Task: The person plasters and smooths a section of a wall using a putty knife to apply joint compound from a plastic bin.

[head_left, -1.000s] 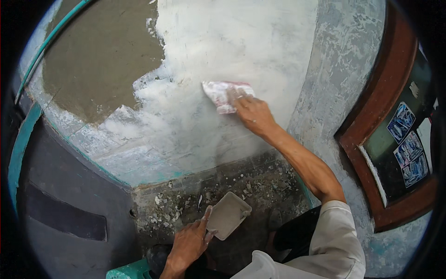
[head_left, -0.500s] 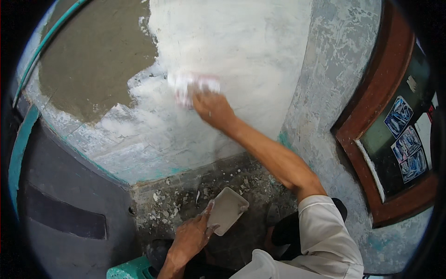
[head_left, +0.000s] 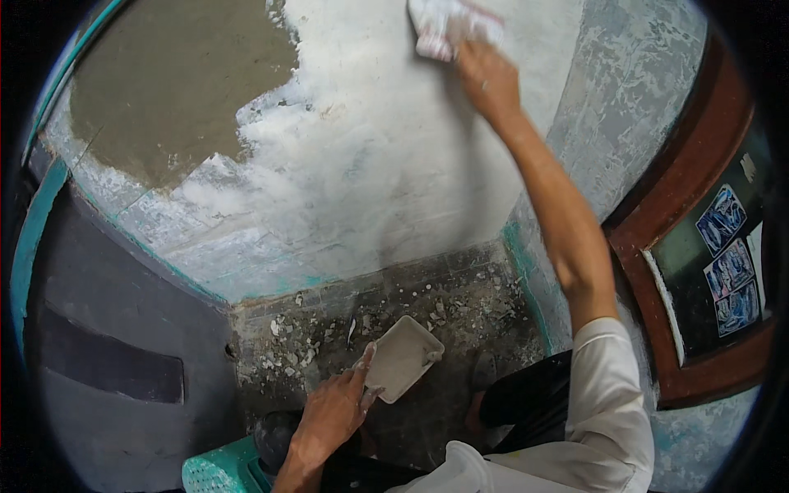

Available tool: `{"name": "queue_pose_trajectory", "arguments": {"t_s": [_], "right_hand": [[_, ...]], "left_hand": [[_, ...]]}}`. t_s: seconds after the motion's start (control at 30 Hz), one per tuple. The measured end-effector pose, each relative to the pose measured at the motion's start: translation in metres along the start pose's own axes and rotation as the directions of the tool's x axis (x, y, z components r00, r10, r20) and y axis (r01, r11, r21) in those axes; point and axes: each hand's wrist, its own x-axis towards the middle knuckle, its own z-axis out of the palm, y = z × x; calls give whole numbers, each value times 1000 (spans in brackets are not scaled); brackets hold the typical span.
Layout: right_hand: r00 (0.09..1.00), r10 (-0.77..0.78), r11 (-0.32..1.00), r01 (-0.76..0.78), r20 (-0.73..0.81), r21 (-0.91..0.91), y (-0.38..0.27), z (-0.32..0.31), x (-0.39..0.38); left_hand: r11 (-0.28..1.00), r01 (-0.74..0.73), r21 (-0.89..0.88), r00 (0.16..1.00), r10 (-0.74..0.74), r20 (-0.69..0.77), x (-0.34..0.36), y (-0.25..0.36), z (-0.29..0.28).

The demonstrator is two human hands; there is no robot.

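My right hand (head_left: pixel 491 82) is raised against the upper wall, closed on a flat white spreader (head_left: pixel 450 26) with reddish markings. Its exact kind is unclear, and its face lies on or close to the wall. White putty (head_left: pixel 386 140) coats much of the wall around it. To the left is a bare grey-brown cement patch (head_left: pixel 185 90) with a ragged white border. Low in front of me, my left hand (head_left: pixel 333 409) grips the left side of a shallow, pale rectangular tray (head_left: pixel 424 334). Some greyish-white paste shows in the tray.
Flaked debris (head_left: pixel 296 337) litters the floor along the wall's foot. A brown wooden window frame (head_left: pixel 633 238) stands at right, a dark grey panel (head_left: pixel 123 271) at left. Beneath me is a green plastic stool (head_left: pixel 220 468). A teal hose (head_left: pixel 70 62) runs along the upper left.
My right hand has swept up and to the right across the wall with the spreader. My left hand and the tray have hardly moved; the view has shifted slightly.
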Motion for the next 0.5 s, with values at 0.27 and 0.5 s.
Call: {"name": "queue_pose_trajectory", "arguments": {"t_s": [0.27,0.5], "right_hand": [[214,-305,866,-342,928,363,-245,-87,-276],[186,4,168,-969,982,183,-220,-106,-222]], "left_hand": [[997,22,70,999,-20,-35,1,-14,9],[987,126,101,968,-100,-231,-8,-37,16]]}}
